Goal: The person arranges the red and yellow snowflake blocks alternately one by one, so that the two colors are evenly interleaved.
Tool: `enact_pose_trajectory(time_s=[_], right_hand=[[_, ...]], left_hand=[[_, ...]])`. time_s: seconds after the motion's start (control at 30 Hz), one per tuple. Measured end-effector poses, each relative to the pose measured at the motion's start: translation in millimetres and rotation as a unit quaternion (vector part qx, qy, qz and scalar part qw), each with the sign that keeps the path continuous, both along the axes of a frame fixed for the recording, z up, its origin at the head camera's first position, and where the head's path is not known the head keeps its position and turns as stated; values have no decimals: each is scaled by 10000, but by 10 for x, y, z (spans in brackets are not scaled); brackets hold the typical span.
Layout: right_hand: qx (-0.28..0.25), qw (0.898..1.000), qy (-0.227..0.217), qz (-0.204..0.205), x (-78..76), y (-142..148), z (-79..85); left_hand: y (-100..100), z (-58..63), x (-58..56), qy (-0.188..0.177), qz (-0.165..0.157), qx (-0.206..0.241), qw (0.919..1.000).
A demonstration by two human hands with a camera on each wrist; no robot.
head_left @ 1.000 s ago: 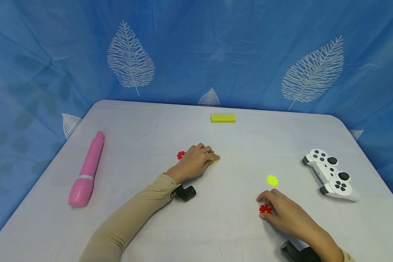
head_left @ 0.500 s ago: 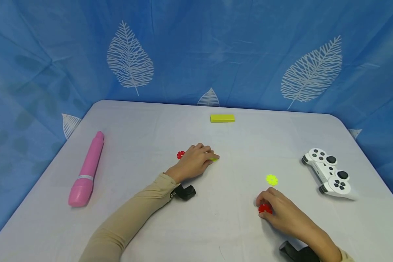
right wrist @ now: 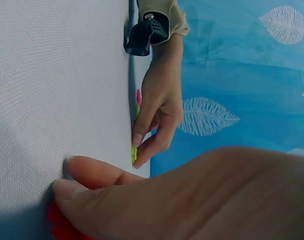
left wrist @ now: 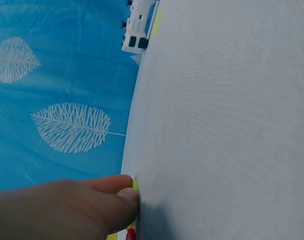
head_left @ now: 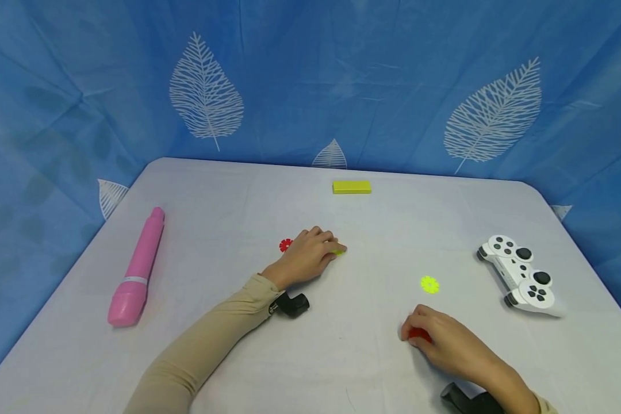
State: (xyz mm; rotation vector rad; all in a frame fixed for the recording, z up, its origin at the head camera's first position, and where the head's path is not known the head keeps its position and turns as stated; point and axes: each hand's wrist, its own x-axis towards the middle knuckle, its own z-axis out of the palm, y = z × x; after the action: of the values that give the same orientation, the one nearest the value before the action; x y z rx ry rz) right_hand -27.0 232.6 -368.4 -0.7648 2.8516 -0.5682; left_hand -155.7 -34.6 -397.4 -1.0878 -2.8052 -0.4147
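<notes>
My left hand (head_left: 302, 256) rests low over the white table and pinches a yellow notched disc (head_left: 337, 252) between thumb and fingers. In the left wrist view this disc (left wrist: 135, 186) stands on edge, with a bit of red below it. Just left of that hand a red notched disc (head_left: 286, 245) shows; whether it joins the yellow one I cannot tell. Nearer the front right, my right hand (head_left: 447, 342) grips another red disc (head_left: 420, 334), mostly covered by curled fingers. The right wrist view shows part of this red disc (right wrist: 64, 225) under the thumb.
A loose yellow disc (head_left: 429, 284) lies beyond my right hand. A white game controller (head_left: 520, 275) lies on the right, a pink microphone-shaped object (head_left: 137, 267) on the left. A yellow block (head_left: 352, 187) sits near the far edge, before a blue leaf-print curtain (head_left: 310, 86).
My right fingers have curled further round the red disc, so less of it shows, and the fingertips have shifted slightly left. The left hand stays where it was.
</notes>
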Motion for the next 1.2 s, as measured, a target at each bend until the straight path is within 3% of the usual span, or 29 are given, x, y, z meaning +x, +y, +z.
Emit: enact_pose_trajectory(time_s=[0.27,0.63,1.2], right_hand=[[7,9999,-99,29,2,9,-1],[-665,9969,70,408,-32,64,-36],[-711,9962,495,-115,-37,13,-15]], left_hand=[[4,-13,6,-89,70,-60,9999],[0,-9,7,-92,60,-51,9999],[1,-11,1,-103,84,-45,9999]])
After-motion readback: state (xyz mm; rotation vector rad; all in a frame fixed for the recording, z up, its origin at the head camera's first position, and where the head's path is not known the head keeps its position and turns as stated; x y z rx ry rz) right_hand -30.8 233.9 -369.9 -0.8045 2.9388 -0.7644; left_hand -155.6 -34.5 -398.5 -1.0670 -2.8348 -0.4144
